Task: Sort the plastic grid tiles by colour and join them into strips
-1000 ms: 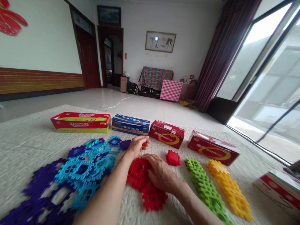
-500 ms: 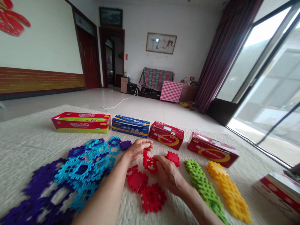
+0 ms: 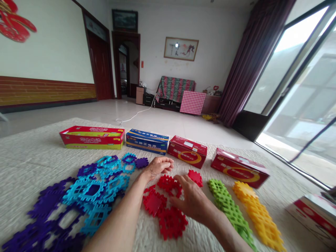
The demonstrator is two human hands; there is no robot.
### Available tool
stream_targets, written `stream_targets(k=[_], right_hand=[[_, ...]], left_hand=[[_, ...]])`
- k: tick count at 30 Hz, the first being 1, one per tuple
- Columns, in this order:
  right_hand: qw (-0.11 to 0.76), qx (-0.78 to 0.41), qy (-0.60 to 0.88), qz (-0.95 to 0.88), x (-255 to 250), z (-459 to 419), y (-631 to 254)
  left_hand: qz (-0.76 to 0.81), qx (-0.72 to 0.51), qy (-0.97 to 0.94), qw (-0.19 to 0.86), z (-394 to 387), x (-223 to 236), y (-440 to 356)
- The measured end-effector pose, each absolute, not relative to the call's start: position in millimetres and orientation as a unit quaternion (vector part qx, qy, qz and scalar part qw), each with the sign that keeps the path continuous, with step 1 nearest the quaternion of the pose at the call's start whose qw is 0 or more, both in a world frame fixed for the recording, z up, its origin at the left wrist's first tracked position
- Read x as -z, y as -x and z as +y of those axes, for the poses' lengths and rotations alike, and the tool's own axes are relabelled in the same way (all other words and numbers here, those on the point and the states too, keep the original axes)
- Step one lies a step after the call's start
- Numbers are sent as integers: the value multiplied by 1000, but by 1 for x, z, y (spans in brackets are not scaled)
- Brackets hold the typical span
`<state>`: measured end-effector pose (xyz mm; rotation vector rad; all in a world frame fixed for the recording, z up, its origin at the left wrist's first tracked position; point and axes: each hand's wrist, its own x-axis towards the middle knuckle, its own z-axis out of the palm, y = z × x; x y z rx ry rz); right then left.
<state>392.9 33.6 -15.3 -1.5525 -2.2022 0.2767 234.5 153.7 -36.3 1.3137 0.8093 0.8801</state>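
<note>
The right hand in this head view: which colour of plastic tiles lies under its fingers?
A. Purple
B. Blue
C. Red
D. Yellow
C: the right hand reaches over the red tiles, with the green tiles off to its side.

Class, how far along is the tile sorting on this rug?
Done: green tiles and yellow tiles lie in their own rows, and blue tiles are heaped on purple ones. In hand: the right hand is at the red tiles. Left: those red tiles lie scattered.
</note>
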Motion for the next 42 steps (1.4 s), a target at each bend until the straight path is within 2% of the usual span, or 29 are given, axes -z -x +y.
stream_targets(k=[5,10,16,22,29,35,39,42], right_hand=[[198,-114,575,-786,13,31,-390],[212,-140,518,-817,-6,32,-411],[285,1,541,-791,3,56,-462],[290,30,547,-785,15,64,-468],[273,-90,445,-848,-3,40,-407],[219,-109,423,-872,8,33,-387],[227,-106,432,-867,8,33,-388],[272,-105,446,-846,5,32,-388]], left_hand=[[326,-339,-636,612,150,35,-236],[327,-319,-648,610,150,34,-237],[343,-334,-642,598,148,31,-238],[341,-344,-628,609,148,32,-237],[388,-445,-509,627,151,30,-235],[393,-446,-501,630,152,32,-237],[387,-428,-530,621,154,36,-238],[384,-423,-544,615,154,37,-239]])
